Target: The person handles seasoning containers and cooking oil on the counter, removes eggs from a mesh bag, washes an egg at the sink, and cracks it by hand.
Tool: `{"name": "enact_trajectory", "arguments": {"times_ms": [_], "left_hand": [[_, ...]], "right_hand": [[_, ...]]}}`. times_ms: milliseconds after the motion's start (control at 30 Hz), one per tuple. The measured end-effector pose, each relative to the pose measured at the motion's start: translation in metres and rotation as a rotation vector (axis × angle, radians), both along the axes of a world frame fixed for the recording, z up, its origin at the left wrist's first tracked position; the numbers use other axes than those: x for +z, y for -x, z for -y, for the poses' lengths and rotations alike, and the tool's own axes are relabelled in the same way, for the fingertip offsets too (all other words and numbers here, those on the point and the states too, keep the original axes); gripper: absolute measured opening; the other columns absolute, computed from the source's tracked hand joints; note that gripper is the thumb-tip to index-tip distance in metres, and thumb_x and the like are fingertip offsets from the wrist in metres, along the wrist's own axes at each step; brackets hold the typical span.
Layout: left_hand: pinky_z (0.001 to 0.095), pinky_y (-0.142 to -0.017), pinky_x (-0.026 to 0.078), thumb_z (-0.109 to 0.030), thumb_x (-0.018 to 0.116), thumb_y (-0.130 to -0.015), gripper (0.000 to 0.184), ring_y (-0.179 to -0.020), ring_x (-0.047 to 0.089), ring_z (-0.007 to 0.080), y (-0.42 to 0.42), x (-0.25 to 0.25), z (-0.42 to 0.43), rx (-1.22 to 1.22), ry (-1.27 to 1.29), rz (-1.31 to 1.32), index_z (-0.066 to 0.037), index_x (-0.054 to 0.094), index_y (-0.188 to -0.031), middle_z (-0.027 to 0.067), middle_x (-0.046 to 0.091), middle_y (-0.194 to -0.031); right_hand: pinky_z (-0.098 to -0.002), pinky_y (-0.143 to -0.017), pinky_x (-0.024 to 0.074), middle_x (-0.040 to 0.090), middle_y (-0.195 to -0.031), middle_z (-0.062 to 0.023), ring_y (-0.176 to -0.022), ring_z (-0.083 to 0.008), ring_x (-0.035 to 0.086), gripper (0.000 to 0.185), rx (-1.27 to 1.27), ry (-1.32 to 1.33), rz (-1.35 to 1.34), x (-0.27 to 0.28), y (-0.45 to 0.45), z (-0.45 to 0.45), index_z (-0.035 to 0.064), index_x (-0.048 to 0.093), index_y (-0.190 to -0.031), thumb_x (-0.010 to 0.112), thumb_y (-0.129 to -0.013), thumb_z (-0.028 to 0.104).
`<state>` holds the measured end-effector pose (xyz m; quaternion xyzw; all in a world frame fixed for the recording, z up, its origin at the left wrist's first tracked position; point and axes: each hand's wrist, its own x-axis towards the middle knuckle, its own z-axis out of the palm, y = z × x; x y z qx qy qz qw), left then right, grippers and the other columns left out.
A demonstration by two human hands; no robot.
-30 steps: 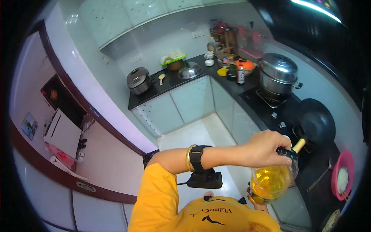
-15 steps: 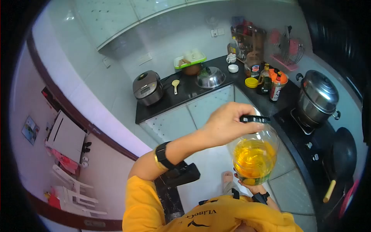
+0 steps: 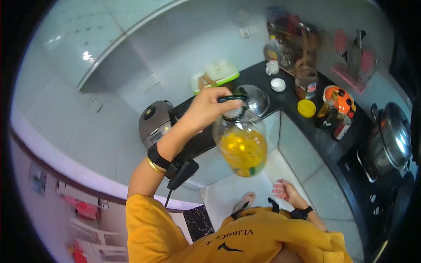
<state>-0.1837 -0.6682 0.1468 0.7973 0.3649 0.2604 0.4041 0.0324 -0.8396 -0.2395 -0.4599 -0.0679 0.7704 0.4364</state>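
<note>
My left hand (image 3: 210, 107) is closed round the black handle at the neck of a clear jug (image 3: 243, 147), which hangs upright over the floor with yellow liquid in it. The jug's body overlaps the cabinet fronts in view. Lower and to the right, my right hand (image 3: 287, 193) is held near my waist, its fingers apart and nothing in it, separate from the jug. Behind the jug's neck a metal domed lid (image 3: 254, 100) lies on the black counter (image 3: 274, 100), partly hidden.
A rice cooker (image 3: 155, 122) and a green-rimmed tray (image 3: 223, 72) are at the back left. Along the right counter stand a white bowl (image 3: 277, 85), a yellow lid (image 3: 306, 108), several bottles, an orange pot (image 3: 340, 98) and a steamer pot (image 3: 390, 140).
The jug has moved left and away from the stove side in my left hand. My right hand has come off the jug's base. The view has turned toward the right counter.
</note>
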Motion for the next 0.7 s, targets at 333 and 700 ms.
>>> {"name": "enact_trajectory", "arguments": {"times_ms": [333,700], "left_hand": [[0.0239,-0.055,0.039,-0.029,0.067,-0.075,0.025,-0.058,0.051,0.0073,0.096,-0.079,-0.214,0.184,-0.134,-0.232,-0.005,0.065,-0.080,0.0026,0.060,-0.065],[0.0309,-0.083,0.043,-0.020,0.058,-0.083,0.030,-0.088,0.057,0.0205,0.148,-0.159,-0.294,0.158,-0.387,0.007,0.004,0.058,-0.103,0.0138,0.062,-0.095]], "right_hand": [[-0.0354,-0.063,0.0516,0.055,-0.093,-0.0112,-0.080,-0.0235,0.059,0.028,-0.386,0.121,0.314,0.014,0.022,-0.033,0.0067,0.045,-0.108,0.047,-0.089,0.026],[-0.0357,-0.063,0.0529,0.059,-0.094,-0.0122,-0.080,-0.0225,0.061,0.035,-0.574,0.169,0.445,-0.002,0.002,0.002,0.0055,0.048,-0.107,0.055,-0.085,0.031]]}}
